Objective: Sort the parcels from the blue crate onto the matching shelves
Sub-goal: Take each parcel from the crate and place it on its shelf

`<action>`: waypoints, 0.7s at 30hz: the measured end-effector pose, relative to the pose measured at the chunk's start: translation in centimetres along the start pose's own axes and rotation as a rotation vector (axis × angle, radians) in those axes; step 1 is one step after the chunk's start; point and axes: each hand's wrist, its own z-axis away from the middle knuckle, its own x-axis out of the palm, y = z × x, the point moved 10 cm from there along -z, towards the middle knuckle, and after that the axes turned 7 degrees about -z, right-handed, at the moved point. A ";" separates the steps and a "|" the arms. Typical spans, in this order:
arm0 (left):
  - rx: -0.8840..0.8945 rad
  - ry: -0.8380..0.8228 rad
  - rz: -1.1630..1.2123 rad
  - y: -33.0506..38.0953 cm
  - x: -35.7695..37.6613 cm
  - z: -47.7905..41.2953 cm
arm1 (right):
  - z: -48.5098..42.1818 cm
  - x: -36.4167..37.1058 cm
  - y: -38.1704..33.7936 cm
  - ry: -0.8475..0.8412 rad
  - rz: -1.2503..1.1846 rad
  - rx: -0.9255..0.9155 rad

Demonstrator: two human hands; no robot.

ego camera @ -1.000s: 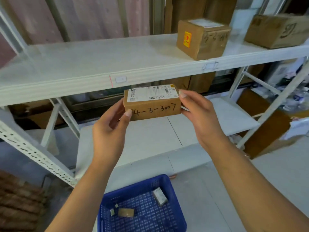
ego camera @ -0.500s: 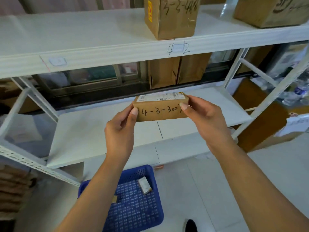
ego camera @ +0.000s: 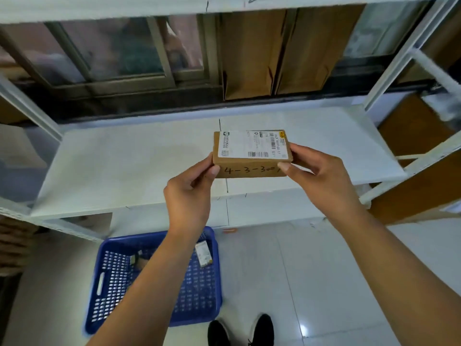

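Note:
A small brown cardboard parcel with a white shipping label on top and "4-3-300" handwritten on its front hangs above the front of the lower white shelf. My left hand grips its left end and my right hand its right end. Below on the floor stands the blue crate, holding a small white-labelled packet and another small item partly hidden by my left forearm.
Two flat brown cardboard sheets lean against the window behind the shelf. White shelf uprights rise at the right, with brown cartons beyond them. My black shoes stand on the pale tiled floor beside the crate.
The view has dropped from the upper shelf to the lower one. The parcel, still in both hands, has come down and tipped so its label faces up, over the lower shelf.

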 end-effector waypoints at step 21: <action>-0.050 -0.006 0.570 -29.1 13.4 -7.8 | -13.1 11.8 29.6 0.038 -0.592 0.015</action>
